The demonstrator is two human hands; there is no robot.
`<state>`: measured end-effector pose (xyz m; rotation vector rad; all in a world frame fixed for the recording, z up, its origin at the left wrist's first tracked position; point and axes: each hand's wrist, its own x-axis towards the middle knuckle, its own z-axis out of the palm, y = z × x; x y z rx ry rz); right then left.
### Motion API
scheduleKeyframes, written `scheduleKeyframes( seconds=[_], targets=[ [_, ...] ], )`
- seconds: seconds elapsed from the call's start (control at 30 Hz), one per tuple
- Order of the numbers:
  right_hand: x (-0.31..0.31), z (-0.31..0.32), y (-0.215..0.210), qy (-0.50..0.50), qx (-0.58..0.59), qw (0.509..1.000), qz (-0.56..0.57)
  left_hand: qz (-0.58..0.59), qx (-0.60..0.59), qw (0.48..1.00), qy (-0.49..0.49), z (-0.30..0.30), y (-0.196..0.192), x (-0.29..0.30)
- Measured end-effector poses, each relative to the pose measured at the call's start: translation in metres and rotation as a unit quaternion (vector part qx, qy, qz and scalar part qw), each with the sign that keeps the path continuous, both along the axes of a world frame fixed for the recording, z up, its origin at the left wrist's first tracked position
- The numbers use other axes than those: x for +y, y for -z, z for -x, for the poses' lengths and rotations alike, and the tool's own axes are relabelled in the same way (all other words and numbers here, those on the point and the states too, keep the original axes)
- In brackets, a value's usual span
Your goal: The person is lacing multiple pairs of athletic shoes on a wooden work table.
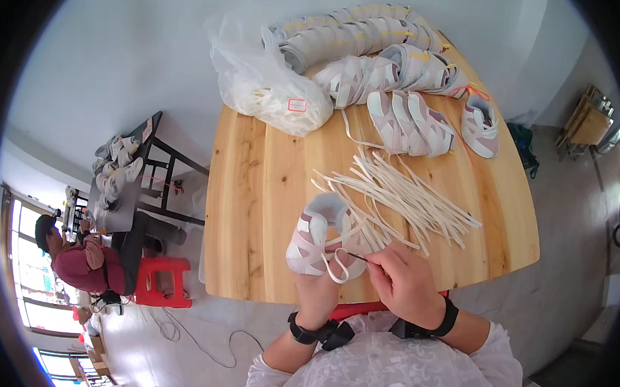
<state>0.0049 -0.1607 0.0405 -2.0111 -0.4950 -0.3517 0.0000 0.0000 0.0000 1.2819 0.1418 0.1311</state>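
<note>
My left hand (318, 295) grips a white and pale pink shoe upper (306, 242) from below, at the near edge of the table. A cream shoelace (332, 271) loops out of the upper's front. With fingers pinched, my right hand (408, 284) holds a thin dark tool (356, 256), whose tip reaches the upper beside the lace; how the tip meets the lace is too small to tell. Just beyond both hands lies a loose pile of cream shoelaces (412, 197).
Several similar shoe uppers (411, 124) and rolled bundles of uppers (360, 37) sit along the far side of the wooden table (255, 191). A translucent plastic bag (272, 90) stands far left. A person (89, 264) works at another table on the left, by a red stool (163, 282).
</note>
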Motion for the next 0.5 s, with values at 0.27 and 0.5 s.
scheduleKeyframes(
  seconds=[0.27,0.5],
  targets=[
    [-0.009,0.0,0.001,0.004,0.004,0.999,0.043,-0.084,-0.022,0.996,-0.038,0.004,-0.004,-0.016],
    [-0.004,-0.004,0.0,0.007,-0.003,0.999,0.045,-0.094,-0.024,0.994,-0.045,0.0,-0.007,-0.013]
  ],
)
